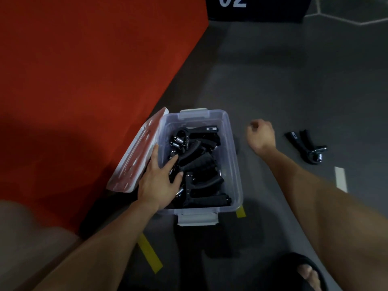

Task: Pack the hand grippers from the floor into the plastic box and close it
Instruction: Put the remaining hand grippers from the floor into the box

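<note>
A clear plastic box point(233, 164) stands on the grey floor with several black hand grippers point(201, 164) piled inside. Its lid point(136, 152) leans against the box's left side, tilted up toward the red mat. My left hand point(159, 181) rests on the box's left rim with straight fingers reaching in and touching the grippers. My right hand point(260, 135) hovers right of the box, fingers loosely curled, holding nothing. One black hand gripper point(304, 145) with a metal spring lies on the floor further right, apart from that hand.
A large red mat point(84, 80) fills the left. A black block with white digits point(252, 7) stands at the far end. Yellow tape strips point(150, 253) and a white strip point(340, 178) mark the floor. My sandalled foot point(304, 271) is at bottom right.
</note>
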